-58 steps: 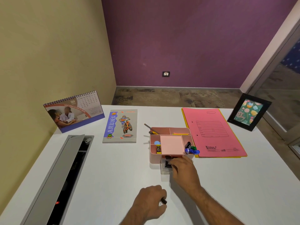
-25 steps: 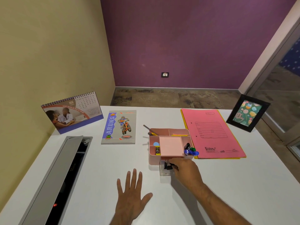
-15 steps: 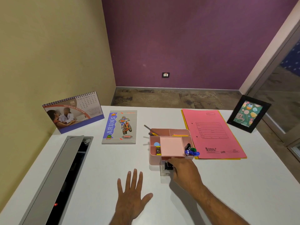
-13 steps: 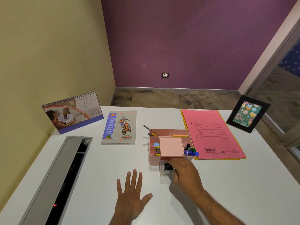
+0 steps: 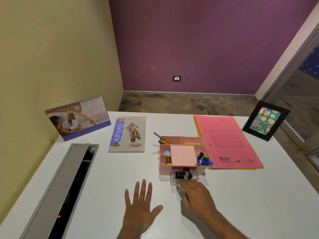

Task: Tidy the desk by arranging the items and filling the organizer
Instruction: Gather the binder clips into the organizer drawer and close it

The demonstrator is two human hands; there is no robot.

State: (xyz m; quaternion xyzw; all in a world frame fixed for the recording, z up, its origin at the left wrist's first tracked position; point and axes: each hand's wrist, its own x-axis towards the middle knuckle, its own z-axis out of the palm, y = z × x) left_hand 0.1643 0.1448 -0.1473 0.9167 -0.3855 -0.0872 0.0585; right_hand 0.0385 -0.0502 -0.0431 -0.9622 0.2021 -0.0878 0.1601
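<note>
We rest our left hand [image 5: 140,208] flat on the desk [image 5: 103,178], fingers spread. Our right hand [image 5: 196,197] touches the clear drawer [image 5: 183,179]; its grip is unclear. The drawer, holding black binder clips [image 5: 183,174], projects from the pink organizer [image 5: 181,155] mid-desk.

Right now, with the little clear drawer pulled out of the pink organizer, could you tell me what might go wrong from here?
1. The binder clips stand heaped above the clear drawer; pushing it in may jam them against the pink organizer.
2. The right hand pushing could slide the organizer, since the left hand lies flat on the desk, not bracing it.
3. The blue pins overhang the organizer's right rim and may fall.
</note>
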